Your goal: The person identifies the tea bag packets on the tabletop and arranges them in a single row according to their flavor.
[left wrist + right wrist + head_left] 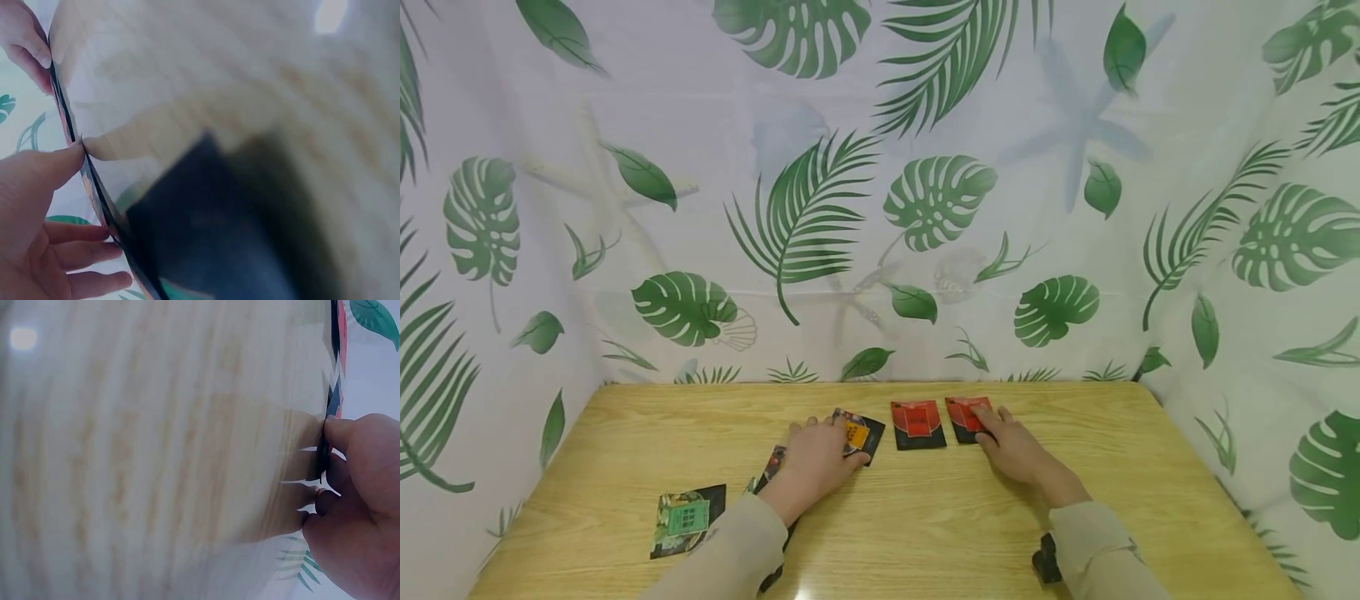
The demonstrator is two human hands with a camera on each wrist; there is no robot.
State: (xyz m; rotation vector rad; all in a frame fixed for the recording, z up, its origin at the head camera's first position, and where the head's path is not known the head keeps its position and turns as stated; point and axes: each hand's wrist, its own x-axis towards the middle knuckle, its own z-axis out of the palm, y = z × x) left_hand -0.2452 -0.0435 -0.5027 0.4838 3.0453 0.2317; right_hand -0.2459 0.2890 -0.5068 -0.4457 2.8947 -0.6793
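My left hand (816, 458) rests on a flat dark packet with an orange label (857, 435), its thumb by the lower right corner and its fingers spread along the left side. In the left wrist view, the thumb and fingertips (94, 284) touch down at table level. My right hand (1015, 450) touches the right side of a red and black packet (962, 414), fingers on top and thumb near the lower edge. Between the hands lies a matching red and black packet (918, 425). Another dark packet (772, 463) is partly hidden behind the left hand and forearm.
A packet with a green label (688, 518) lies at the left of the wooden table (925, 517), beside the left sleeve. More dark packet edges show under that forearm. A leaf-printed cloth (850, 333) hangs behind the table and along both sides.
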